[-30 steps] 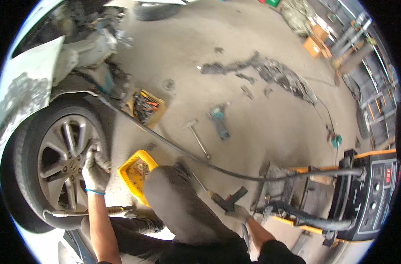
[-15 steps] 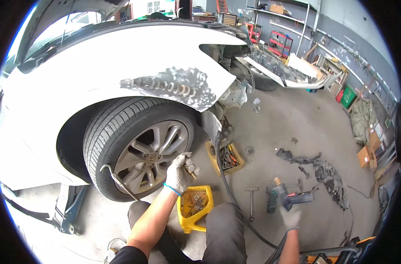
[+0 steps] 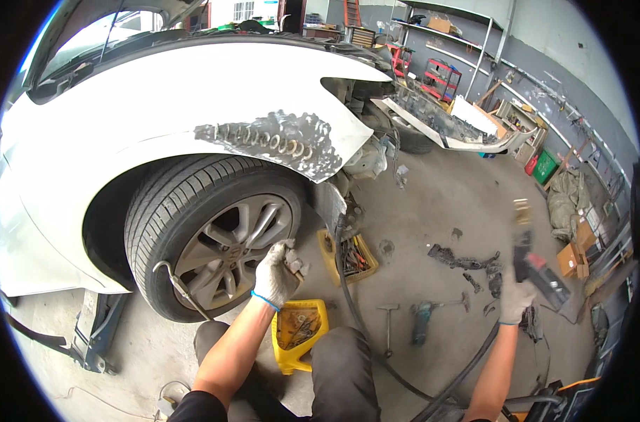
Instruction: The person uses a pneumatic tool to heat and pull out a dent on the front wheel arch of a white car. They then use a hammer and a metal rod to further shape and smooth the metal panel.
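Observation:
My left hand (image 3: 276, 276), in a pale knit glove, is closed in front of the wheel (image 3: 232, 257). A small tan stick-like piece (image 3: 299, 276) pokes out from its fingers; the rest of it is hidden. Far to the right, my gloved right hand (image 3: 516, 299) grips a black pistol-shaped power tool (image 3: 522, 257) with a red patch and a brass-coloured tip. Motion blurs this tool, whose tip points away from me. The white car fender (image 3: 193, 91) arches over the wheel. On it, a row of metal rings (image 3: 267, 138) runs across a sanded dark patch.
A yellow stool (image 3: 321, 330) holding small metal parts stands by my knees, with a yellow tool box (image 3: 369, 264) beyond it. A slide hammer (image 3: 388, 330), a teal power tool (image 3: 422, 323) and broken black plastic (image 3: 467, 260) lie on the floor. A thick black cable (image 3: 365, 320) crosses it.
My right hand has swung right and upward with the power tool, uncovering the teal tool on the floor. My left hand stays closed by the wheel; the whole view has shifted slightly.

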A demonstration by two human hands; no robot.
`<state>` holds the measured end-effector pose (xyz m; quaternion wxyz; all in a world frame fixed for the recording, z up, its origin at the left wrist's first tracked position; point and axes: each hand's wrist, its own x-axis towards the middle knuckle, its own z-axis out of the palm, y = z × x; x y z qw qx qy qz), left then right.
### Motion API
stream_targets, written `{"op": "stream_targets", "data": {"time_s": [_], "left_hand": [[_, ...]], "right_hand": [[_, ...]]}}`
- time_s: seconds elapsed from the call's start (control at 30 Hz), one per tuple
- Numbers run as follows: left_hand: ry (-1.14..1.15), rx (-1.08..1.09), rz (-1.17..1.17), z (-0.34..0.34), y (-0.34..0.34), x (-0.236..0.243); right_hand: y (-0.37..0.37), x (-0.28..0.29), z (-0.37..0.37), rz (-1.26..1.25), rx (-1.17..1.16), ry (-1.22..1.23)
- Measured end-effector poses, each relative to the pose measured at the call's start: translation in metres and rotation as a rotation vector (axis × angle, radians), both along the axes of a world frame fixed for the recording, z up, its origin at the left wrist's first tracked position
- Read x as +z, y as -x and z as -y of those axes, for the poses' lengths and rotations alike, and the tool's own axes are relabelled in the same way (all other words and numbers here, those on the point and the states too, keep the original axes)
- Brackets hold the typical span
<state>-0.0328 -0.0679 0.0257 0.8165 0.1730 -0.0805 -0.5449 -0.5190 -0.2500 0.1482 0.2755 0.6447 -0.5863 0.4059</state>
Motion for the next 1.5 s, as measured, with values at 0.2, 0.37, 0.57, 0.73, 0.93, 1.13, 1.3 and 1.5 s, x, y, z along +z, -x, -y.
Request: {"op": "stream_targets", "data": {"time_s": [0.2,0.37,0.57,0.73,0.93,1.13,1.3,1.5], "left_hand": [[0.243,0.015,-0.014,0.012,0.032,0.096],[0.303,0.129,-0.126,0.004,0.018,0.101],[0.409,0.195,-0.246,-0.006,-0.003,0.114],[0.429,0.214,-0.170,-0.013,-0.018,0.114],[0.409,0.199,-0.137,-0.001,-0.019,0.097],[0.366,0.166,-0.112,0.003,-0.013,0.100],[0.341,0.210,0.000,0.011,-0.008,0.095],[0.405,0.251,0.101,0.012,-0.010,0.100]], "right_hand": [[-0.137,-0.006,-0.097,-0.504,0.636,-0.078],[-0.191,-0.014,-0.114,-0.176,0.901,-0.448],[-0.220,-0.020,-0.118,-0.055,0.954,-0.594],[-0.243,-0.019,-0.124,-0.044,0.953,-0.606],[-0.242,-0.026,-0.129,-0.039,0.895,-0.654],[-0.235,-0.037,-0.124,-0.073,0.888,-0.693],[-0.247,-0.040,-0.110,-0.075,1.022,-0.542],[-0.260,-0.020,-0.083,-0.145,1.038,-0.329]]}}
